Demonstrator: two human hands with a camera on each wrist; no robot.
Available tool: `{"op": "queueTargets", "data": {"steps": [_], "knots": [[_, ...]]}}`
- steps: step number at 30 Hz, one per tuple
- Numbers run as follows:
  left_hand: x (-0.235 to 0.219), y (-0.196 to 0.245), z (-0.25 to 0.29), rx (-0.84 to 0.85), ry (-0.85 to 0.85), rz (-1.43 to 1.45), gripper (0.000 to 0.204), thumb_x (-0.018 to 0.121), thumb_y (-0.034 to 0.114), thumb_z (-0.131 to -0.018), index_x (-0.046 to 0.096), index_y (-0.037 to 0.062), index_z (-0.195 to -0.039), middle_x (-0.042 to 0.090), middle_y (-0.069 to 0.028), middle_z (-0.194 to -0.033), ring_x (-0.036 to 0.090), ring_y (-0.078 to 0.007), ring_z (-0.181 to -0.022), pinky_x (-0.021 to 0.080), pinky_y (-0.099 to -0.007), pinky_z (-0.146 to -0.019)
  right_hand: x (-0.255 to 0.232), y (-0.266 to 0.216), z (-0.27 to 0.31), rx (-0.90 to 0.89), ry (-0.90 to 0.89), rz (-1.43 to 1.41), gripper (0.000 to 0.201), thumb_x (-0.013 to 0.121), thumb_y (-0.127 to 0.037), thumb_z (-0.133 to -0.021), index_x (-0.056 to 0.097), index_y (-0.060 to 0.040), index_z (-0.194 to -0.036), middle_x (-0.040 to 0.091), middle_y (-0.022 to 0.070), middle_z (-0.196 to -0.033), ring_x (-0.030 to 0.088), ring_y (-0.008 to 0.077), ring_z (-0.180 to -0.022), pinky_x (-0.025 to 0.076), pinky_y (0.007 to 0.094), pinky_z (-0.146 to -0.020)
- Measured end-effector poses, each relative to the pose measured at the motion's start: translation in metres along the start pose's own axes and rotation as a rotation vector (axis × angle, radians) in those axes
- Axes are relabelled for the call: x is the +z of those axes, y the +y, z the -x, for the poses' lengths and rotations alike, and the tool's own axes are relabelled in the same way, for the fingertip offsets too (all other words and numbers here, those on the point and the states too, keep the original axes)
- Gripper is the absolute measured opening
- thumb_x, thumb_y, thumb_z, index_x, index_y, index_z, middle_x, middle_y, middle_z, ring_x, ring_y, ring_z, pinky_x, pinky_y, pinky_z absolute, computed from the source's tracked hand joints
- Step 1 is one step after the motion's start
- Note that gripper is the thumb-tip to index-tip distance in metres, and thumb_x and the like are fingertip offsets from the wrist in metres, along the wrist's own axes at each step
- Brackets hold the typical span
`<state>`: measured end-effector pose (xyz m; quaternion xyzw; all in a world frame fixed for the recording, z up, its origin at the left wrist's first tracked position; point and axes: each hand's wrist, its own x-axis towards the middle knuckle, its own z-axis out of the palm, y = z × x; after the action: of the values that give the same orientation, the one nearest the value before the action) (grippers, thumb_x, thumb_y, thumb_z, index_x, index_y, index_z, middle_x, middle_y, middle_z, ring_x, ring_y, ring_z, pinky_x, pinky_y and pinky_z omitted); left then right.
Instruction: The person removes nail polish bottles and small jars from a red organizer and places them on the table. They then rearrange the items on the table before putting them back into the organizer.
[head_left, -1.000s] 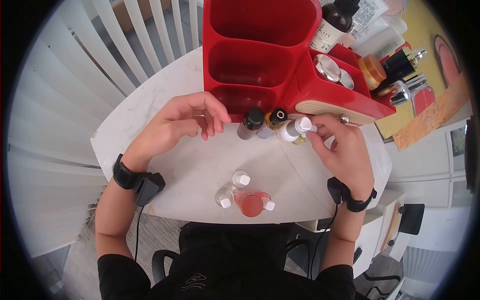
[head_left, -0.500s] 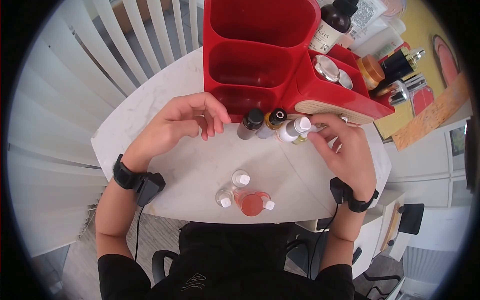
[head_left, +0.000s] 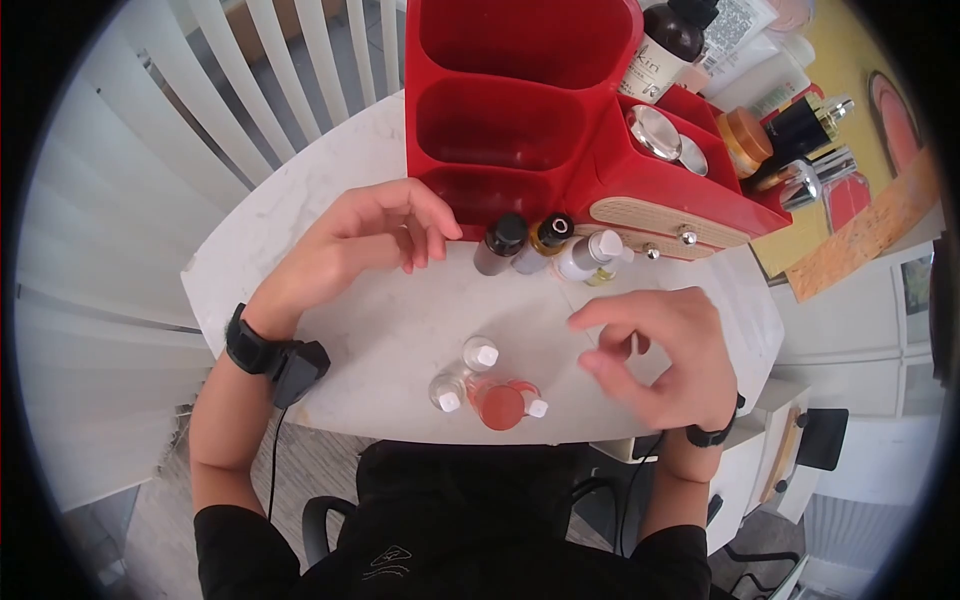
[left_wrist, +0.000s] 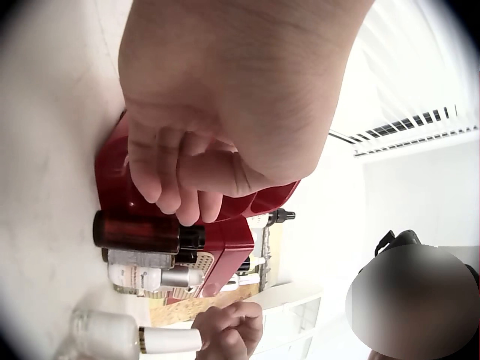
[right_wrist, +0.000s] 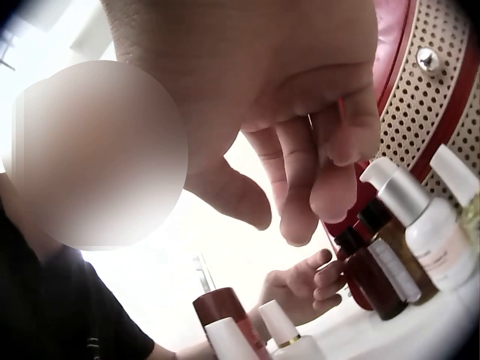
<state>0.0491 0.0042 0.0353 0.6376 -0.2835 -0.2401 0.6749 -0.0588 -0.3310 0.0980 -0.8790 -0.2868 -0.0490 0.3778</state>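
Note:
My left hand hovers in front of the red organizer, fingers loosely bent and holding nothing. Just right of its fingertips a brown bottle with a black cap begins a row along the organizer's front. Beside that stand an amber bottle, a white pump bottle and a small yellowish bottle, partly hidden. My right hand is in the air over the table's right side, thumb and fingers apart and nothing between them. To its left is a cluster: a reddish bottle and white-capped bottles.
Silver-lidded jars, an orange-lidded jar and a dark pump bottle stand in or around the organizer. Silver knobs jut from its drawers. White slats border the marble table on the left.
My right hand has left the small bottle beside the white pump bottle and come back toward my body, its fingers parting. My left hand has hardly moved.

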Motion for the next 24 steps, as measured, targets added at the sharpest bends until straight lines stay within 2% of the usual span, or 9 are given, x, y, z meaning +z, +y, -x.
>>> {"op": "queueTargets", "data": {"steps": [2, 8, 10, 11, 13, 14, 16, 19, 24], "knots": [[0.002, 0.000, -0.001, -0.018, 0.026, -0.001, 0.051, 0.048, -0.004, -0.078, 0.075, 0.0020, -0.121, 0.073, -0.0051, -0.104, 0.064, -0.0140, -0.094, 0.053, -0.0293, -0.086, 0.002, -0.001, -0.002, -0.020, -0.139, -0.085, 0.030, 0.089, -0.017, -0.086, 0.078, -0.0166, -0.115, 0.070, -0.0015, -0.073, 0.069, 0.0197, -0.062, 0.050, 0.0323, -0.057], [0.000, -0.001, -0.001, -0.008, -0.011, -0.006, 0.042, 0.054, 0.001, -0.081, 0.072, 0.0024, -0.118, 0.071, -0.0065, -0.103, 0.066, -0.0147, -0.095, 0.053, -0.0309, -0.086, 0.014, 0.005, -0.007, -0.022, -0.252, -0.082, 0.029, 0.087, -0.023, -0.090, 0.075, -0.0176, -0.116, 0.070, -0.0013, -0.072, 0.069, 0.0213, -0.062, 0.049, 0.0339, -0.058], [0.002, -0.001, -0.001, -0.007, -0.006, 0.005, 0.031, 0.060, 0.004, -0.094, 0.073, 0.0051, -0.122, 0.074, -0.0041, -0.106, 0.064, -0.0129, -0.094, 0.052, -0.0291, -0.088, 0.016, 0.006, -0.007, -0.011, -0.267, -0.080, 0.028, 0.087, -0.024, -0.091, 0.075, -0.0175, -0.116, 0.070, -0.0010, -0.072, 0.069, 0.0216, -0.062, 0.050, 0.0344, -0.058], [0.004, 0.000, -0.001, -0.006, -0.007, 0.006, 0.031, 0.060, 0.004, -0.094, 0.073, 0.0051, -0.122, 0.074, -0.0041, -0.106, 0.064, -0.0129, -0.094, 0.052, -0.0291, -0.088, 0.017, 0.007, -0.008, -0.001, -0.282, -0.078, 0.028, 0.087, -0.025, -0.092, 0.075, -0.0174, -0.116, 0.070, -0.0007, -0.073, 0.069, 0.0219, -0.063, 0.050, 0.0350, -0.059], [0.010, 0.004, 0.000, -0.065, 0.044, 0.016, 0.010, 0.070, 0.016, -0.103, 0.070, 0.0082, -0.110, 0.070, -0.0006, -0.101, 0.062, -0.0105, -0.092, 0.050, -0.0274, -0.083, 0.018, 0.008, -0.009, 0.002, -0.304, -0.095, 0.031, 0.089, -0.021, -0.089, 0.076, -0.0149, -0.117, 0.070, 0.0002, -0.073, 0.069, 0.0210, -0.063, 0.051, 0.0332, -0.060], [0.010, 0.002, 0.000, -0.065, 0.045, 0.015, 0.010, 0.070, 0.016, -0.103, 0.070, 0.0082, -0.110, 0.070, -0.0006, -0.101, 0.062, -0.0105, -0.092, 0.050, -0.0274, -0.083, 0.019, 0.008, -0.010, 0.004, -0.326, -0.113, 0.035, 0.092, -0.017, -0.086, 0.078, -0.0125, -0.118, 0.070, 0.0010, -0.074, 0.068, 0.0200, -0.064, 0.053, 0.0314, -0.062], [0.009, 0.000, 0.001, -0.116, 0.022, 0.009, 0.030, 0.076, 0.031, -0.107, 0.058, 0.0126, -0.092, 0.062, 0.0039, -0.089, 0.056, -0.0073, -0.081, 0.044, -0.0258, -0.073, 0.020, 0.010, -0.011, 0.012, -0.357, -0.141, 0.035, 0.092, -0.018, -0.087, 0.077, -0.0126, -0.119, 0.070, 0.0007, -0.074, 0.068, 0.0196, -0.064, 0.052, 0.0312, -0.062], [0.011, 0.001, 0.003, -0.180, -0.002, -0.098, 0.042, 0.076, 0.033, -0.109, 0.047, 0.0147, -0.084, 0.052, 0.0068, -0.080, 0.048, -0.0050, -0.072, 0.037, -0.0256, -0.064, 0.021, 0.013, -0.011, 0.031, -0.386, -0.202, 0.032, 0.090, -0.025, -0.090, 0.076, -0.0137, -0.117, 0.070, -0.0001, -0.071, 0.068, 0.0192, -0.063, 0.050, 0.0322, -0.061], [0.013, -0.007, 0.002, -0.195, 0.013, -0.116, 0.044, 0.077, 0.031, -0.108, 0.046, 0.0145, -0.082, 0.049, 0.0077, -0.076, 0.043, -0.0039, -0.069, 0.034, -0.0254, -0.061, 0.020, 0.017, -0.012, 0.055, -0.402, -0.314, 0.032, 0.090, -0.032, -0.094, 0.076, -0.0135, -0.115, 0.069, -0.0001, -0.069, 0.066, 0.0182, -0.062, 0.049, 0.0329, -0.060]]}}
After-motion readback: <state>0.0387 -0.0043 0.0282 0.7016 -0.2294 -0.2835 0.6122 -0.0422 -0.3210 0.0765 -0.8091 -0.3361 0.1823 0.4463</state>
